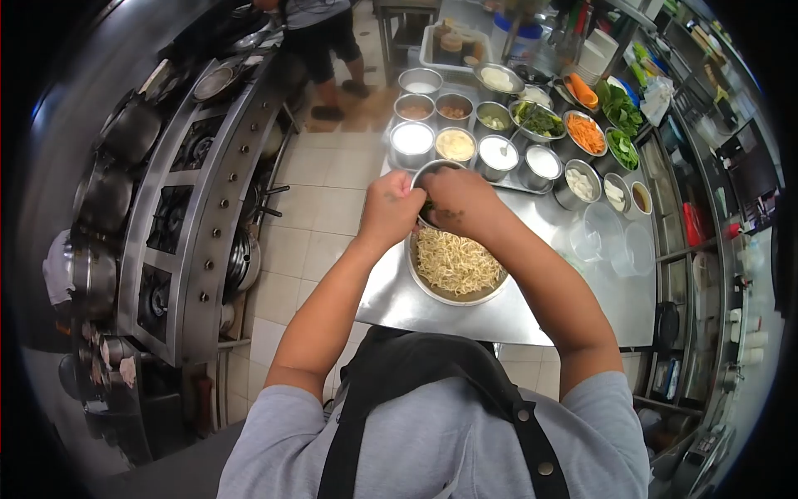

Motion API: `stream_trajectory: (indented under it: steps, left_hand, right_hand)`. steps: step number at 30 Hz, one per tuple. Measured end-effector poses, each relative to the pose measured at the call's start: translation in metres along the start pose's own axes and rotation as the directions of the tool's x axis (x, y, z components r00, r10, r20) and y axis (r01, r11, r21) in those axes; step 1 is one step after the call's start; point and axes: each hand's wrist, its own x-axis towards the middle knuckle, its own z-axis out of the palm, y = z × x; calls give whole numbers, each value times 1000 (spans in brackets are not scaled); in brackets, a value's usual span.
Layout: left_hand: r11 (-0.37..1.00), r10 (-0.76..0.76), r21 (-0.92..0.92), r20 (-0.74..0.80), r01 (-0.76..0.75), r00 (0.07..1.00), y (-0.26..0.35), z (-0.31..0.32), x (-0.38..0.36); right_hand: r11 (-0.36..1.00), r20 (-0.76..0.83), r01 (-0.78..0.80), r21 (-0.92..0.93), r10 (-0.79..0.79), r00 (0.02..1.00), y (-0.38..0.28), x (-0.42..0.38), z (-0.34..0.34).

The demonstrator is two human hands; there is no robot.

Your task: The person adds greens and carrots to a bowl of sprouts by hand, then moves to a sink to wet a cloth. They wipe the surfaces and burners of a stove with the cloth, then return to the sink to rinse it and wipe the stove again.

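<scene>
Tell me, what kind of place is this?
Most likely a restaurant kitchen. A long steel stove with many burners runs down one side. A steel counter holds rows of tubs of ingredients. Both hands, left and right, work over a bowl of noodles.

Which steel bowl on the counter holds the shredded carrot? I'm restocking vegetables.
The carrot bowl at the right of the spread, between two bowls of leafy greens; it alone holds orange shreds.

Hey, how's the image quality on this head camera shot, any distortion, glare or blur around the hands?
Head view: strong fisheye, with the steel stove range bowed and black corners; even overhead light, with soft glare on the stainless steel counter; the left hand and right hand over the round metal bowl of pale noodles are fairly sharp, while the edges smear.
</scene>
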Motion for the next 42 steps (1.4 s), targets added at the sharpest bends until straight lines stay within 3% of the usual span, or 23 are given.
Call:
stream_trajectory:
  steps: [4,6,8,10,14,17,19,20,22,28,30,32,34,38,40,42]
  left_hand:
    - [1000,-9,3,32,8,999,-8,2,8]
    - [1000,-3,0,50,3,999,-13,1,14]
    - [1000,4,7,55,-5,998,-16,1,20]
    - [1000,4,4,58,-4,998,-19,2,25]
    - [1000,-11,-4,78,11,997,-21,4,30]
    - [999,16,-35,51,-14,999,-24,6,32]
    - [1000,15,0,46,-15,999,-27,2,35]
    - [999,15,34,41,-17,999,-30,-1,36]
    - [1000,-17,25,26,17,1000,-40,-10,41]
    - [997,-73,8,-10,73,997,-49,-22,44]
    - [997,-73,3,-10,73,997,-53,-24,44]
    - [997,-81,3,-11,81,997,-55,-23,43]
    - [996,-91,0,-13,91,996,-56,-23,42]
    - [992,-120,-50,-20,119,993,-57,-23,38]
    - [990,-119,-81,-16,118,993,-57,-22,36]
    - [994,-92,-56,-26,91,995,-59,-21,37]
  right_hand:
    - [996,16,39,-80,-38,999,11,9,16]
    - [999,34,-25,-25,25,999,16,10,15]
    - [999,-18,9,52,-8,1000,25,8,12]
    - [983,-55,-74,166,85,995,24,7,-3]
    - [963,-54,-89,255,106,993,29,2,-10]
    - [920,-186,-22,392,102,977,31,-9,-20]
    - [827,5,-273,492,311,951,26,-20,-41]
    - [824,14,-280,493,314,949,30,-27,-39]
    - [846,-93,-118,519,193,977,37,-42,-35]
    - [853,85,-226,471,211,974,30,-65,2]
    - [882,188,-383,275,342,921,24,-66,1]
    - [879,111,-353,322,335,936,40,-75,21]
    - [939,3,-262,222,269,963,47,-84,26]
    - [903,62,-250,348,244,968,38,-100,25]
    - [806,141,-271,526,231,963,33,-104,37]
    - [832,107,-233,503,208,972,34,-107,45]
